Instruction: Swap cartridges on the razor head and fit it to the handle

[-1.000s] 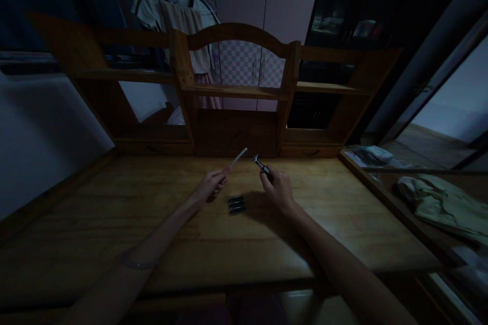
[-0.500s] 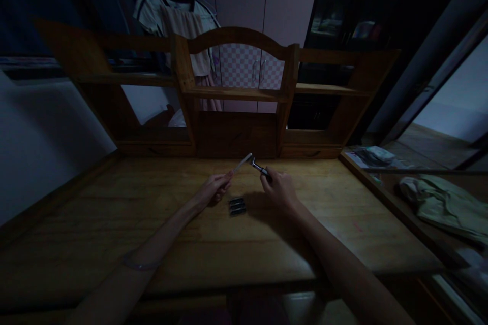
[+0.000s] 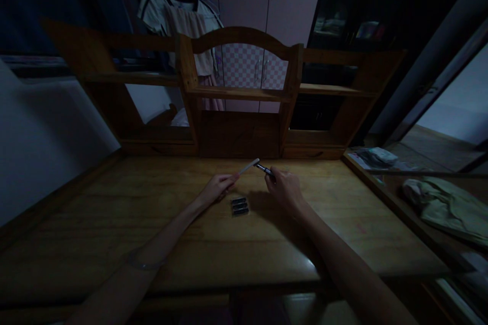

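Note:
A slim white stick, which looks like a toothbrush [image 3: 248,166], is pinched in my left hand [image 3: 217,188] and slants up to the right. My right hand [image 3: 284,186] is closed round the dark handle of a silver-and-black razor [image 3: 264,168]. The razor's head meets or nearly meets the far end of the toothbrush; in the dim light I cannot tell if they touch. Below and between the hands, a clear pack of several black razor cartridges [image 3: 240,206] lies on the wooden desk [image 3: 171,244].
A wooden shelf unit [image 3: 240,92] with small drawers stands along the desk's back edge. Clothes [image 3: 186,15] hang behind it on the left. To the right, beyond the desk's raised edge, lie a pale green garment [image 3: 450,205] and a plastic-wrapped item [image 3: 381,155].
Both hands have shifted slightly to the right with what they hold. The toothbrush is tilted lower, and its tip now lies over the razor's head. The view has turned a little.

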`<state>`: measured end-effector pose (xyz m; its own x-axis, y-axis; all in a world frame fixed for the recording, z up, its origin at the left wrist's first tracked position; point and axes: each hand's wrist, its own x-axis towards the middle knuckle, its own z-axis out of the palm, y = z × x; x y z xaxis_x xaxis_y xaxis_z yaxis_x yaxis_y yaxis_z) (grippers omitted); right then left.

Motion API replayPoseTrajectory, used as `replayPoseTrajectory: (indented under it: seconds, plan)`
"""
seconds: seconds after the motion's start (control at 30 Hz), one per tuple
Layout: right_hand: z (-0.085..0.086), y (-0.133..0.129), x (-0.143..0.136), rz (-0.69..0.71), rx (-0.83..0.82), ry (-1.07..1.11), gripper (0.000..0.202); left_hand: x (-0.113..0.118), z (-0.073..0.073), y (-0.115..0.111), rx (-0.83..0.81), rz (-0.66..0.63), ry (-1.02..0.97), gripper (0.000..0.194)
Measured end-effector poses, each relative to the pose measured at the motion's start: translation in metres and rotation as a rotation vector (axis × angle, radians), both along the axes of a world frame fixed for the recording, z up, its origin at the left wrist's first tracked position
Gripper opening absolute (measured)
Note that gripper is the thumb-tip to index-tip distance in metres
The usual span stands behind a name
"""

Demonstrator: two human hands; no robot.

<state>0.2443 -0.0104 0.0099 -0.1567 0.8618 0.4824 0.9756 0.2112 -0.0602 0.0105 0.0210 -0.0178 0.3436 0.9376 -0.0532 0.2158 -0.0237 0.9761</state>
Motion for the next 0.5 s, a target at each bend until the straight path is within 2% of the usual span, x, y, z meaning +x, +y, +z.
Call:
replayPoseTrajectory:
  seconds: [0.23,0.5]
  plan:
    - [0.0038,-0.0015,-0.0013,-0.059,-0.044,-0.094,0.019,0.0013,-0.0007,0.0014,0.369,0.097,0.185,0.05]
    - [0.0018,-0.0009,-0.0039,-0.087,-0.097,-0.106,0.022,0.0045,-0.0003,-0.0043,0.48,0.187,0.309,0.05]
